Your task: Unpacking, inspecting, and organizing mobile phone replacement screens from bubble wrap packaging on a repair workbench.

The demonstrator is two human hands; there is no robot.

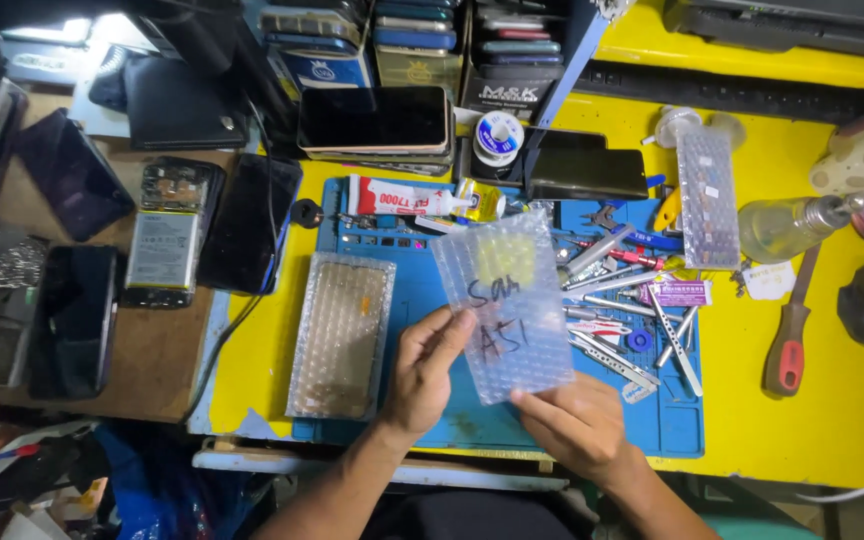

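Observation:
My left hand (pixel 424 372) and my right hand (pixel 574 424) together hold up a clear bubble-wrap pouch (pixel 504 300) with handwriting on it, above a blue work mat (pixel 407 300). The left thumb presses on the pouch's left side. The right fingers pinch its lower right corner. A second bubble-wrapped flat part (pixel 342 335) lies on the mat to the left of my left hand.
Tweezers and small tools (pixel 620 310) are piled on the mat's right side. A glue tube (pixel 397 199), a solder spool (pixel 498 137) and stacked phones (pixel 374 122) sit behind. An opened phone (pixel 167 235) and dark screens (pixel 250 222) lie left. A red-handled tool (pixel 790 340) and a glass bottle (pixel 790 226) lie right.

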